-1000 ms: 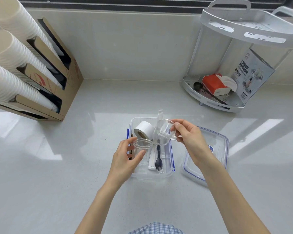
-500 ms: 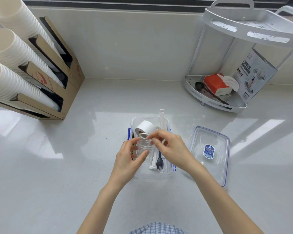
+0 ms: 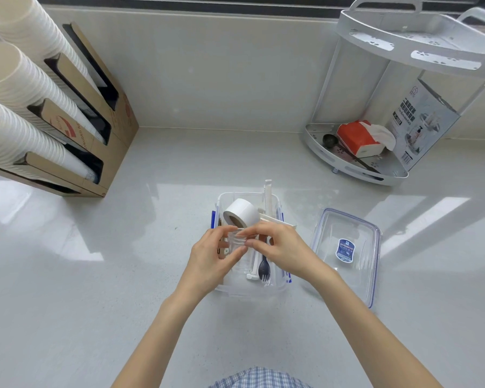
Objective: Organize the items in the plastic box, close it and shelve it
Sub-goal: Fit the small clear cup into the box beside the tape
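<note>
Over the open plastic box at centre, the left hand and right hand both pinch a small clear cup, fingertips closed on its rim. Inside lie a dark fork, white sticks, and a white tape roll at 12 o'clock. The lid rests on the counter at 3 o'clock. The corner rack at 1 o'clock holds an orange tissue pack.

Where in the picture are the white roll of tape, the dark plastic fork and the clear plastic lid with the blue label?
white roll of tape [image 3: 242,210]: head view, on its curved outer side.
dark plastic fork [image 3: 263,270]: head view, on its head.
clear plastic lid with the blue label [image 3: 356,268]: head view, on its clear panel.
</note>
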`<state>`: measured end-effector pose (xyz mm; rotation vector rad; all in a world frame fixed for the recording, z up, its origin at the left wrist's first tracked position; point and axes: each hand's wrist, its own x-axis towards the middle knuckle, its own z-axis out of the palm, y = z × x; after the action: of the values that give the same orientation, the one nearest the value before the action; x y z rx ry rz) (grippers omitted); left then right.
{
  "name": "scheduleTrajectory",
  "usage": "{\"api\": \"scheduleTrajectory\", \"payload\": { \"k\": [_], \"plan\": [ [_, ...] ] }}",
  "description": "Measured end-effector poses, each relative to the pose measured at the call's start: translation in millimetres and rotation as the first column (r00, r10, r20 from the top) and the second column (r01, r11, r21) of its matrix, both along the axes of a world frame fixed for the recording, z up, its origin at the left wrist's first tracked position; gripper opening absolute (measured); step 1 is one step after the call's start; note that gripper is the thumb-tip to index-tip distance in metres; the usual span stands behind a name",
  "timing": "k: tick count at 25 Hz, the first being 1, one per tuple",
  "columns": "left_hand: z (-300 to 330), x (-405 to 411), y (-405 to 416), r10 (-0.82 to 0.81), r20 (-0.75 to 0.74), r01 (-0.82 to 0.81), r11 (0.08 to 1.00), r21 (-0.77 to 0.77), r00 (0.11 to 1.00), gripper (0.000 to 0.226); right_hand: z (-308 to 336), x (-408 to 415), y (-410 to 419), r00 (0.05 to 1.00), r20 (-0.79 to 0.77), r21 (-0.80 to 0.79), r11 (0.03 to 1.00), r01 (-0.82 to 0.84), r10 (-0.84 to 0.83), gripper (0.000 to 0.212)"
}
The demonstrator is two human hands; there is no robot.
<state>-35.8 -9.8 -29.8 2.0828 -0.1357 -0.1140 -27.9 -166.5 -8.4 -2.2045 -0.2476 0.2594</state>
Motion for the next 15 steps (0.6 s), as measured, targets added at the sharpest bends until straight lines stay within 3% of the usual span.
{"api": "scheduleTrajectory", "payload": {
  "k": [3, 8, 15],
  "plan": [
    [-3.6, 1.6, 1.6, -0.026, 0.023, 0.024, 0.997, 0.076, 0.999, 0.037, -6.3, 2.7, 3.4, 0.999, -0.039, 0.015, 1.000, 0.020, -0.020, 0.024],
    [-13.4, 1.6, 5.2, -0.008, 0.120, -0.019, 0.975, 0.221, 0.993, 0.024, -18.0, 3.6, 7.8, 0.992, -0.122, -0.013, 0.999, 0.032, -0.034, 0.027],
    [-26.0, 1.1, 7.4, -0.071, 0.139, -0.001, 0.888, 0.459, 0.988, 0.025, -35.1, -0.6, 19.6, 0.971, -0.232, -0.047, 0.998, 0.041, -0.051, 0.029]
  ]
}}
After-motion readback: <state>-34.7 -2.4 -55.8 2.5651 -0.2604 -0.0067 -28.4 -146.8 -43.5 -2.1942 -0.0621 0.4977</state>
